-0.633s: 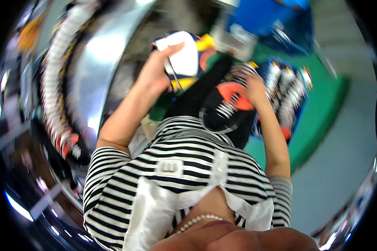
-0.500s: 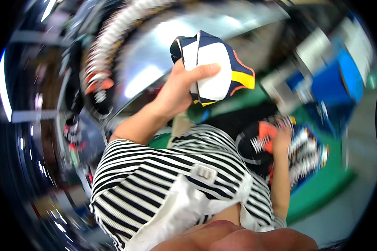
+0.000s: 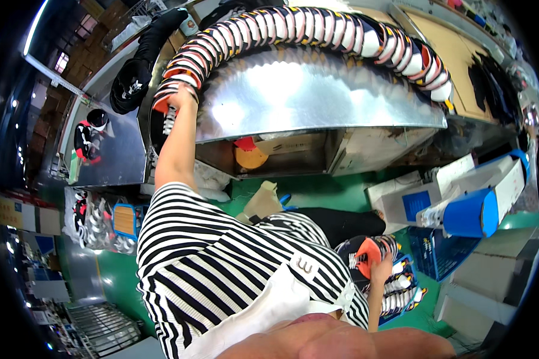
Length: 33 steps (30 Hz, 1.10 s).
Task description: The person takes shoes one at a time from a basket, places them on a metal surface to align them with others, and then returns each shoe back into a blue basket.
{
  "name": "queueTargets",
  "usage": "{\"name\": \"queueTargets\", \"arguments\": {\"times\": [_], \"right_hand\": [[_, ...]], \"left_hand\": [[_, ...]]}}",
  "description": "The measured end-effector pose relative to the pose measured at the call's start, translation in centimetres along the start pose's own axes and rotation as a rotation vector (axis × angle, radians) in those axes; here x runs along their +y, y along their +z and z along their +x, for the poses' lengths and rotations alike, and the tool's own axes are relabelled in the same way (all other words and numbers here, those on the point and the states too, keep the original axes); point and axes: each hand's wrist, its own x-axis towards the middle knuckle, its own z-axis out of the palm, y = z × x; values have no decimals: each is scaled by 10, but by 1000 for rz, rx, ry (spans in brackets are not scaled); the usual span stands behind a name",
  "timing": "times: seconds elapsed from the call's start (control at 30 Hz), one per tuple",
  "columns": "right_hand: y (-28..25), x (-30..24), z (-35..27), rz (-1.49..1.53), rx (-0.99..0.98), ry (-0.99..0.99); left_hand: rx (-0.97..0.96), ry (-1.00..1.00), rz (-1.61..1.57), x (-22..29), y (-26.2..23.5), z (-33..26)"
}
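A long curved row of nested shoe uppers (image 3: 269, 27), white and dark with orange lining and yellow bits, lies along the far side of the shiny metal table (image 3: 293, 90). At the row's left end, my left hand (image 3: 183, 99) is closed on the last shoe upper (image 3: 161, 103); the fingertips are partly hidden. Low on my right side, my right hand (image 3: 380, 268) grips a dark shoe upper (image 3: 354, 258) by its orange-lined opening. Beneath that hand, a blue crate (image 3: 410, 292) on the floor holds several more uppers.
Dark stacked pieces (image 3: 132, 78) lie beyond the table's left end. A blue bin (image 3: 472, 214) and white boxes (image 3: 395, 194) stand to the right. A grey side table (image 3: 117, 161) carries a few red and black pieces. My striped shirt fills the lower middle.
My left hand, which held up a white and navy shoe upper in front of me, has moved left to the row's end. My right hand stays low by the crate, gripping the dark upper.
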Motion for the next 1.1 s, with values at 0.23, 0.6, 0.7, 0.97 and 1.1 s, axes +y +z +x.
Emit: {"name": "queueTargets", "arguments": {"times": [0.23, 0.6, 0.7, 0.97, 1.1], "right_hand": [[-31, -17, -19, 652, 431, 115], [-73, -112, 31, 740, 793, 141], [-81, -152, 40, 937, 624, 4], [-80, -99, 67, 857, 520, 72], [-81, -113, 81, 1047, 483, 221]], "left_hand": [[-340, 256, -205, -21, 19, 46], [-2509, -578, -40, 86, -135, -479], [-2659, -895, 397, 54, -115, -569], [-2452, -1264, 483, 22, -96, -604], [-2340, -1003, 561, 18, -86, -594]]}}
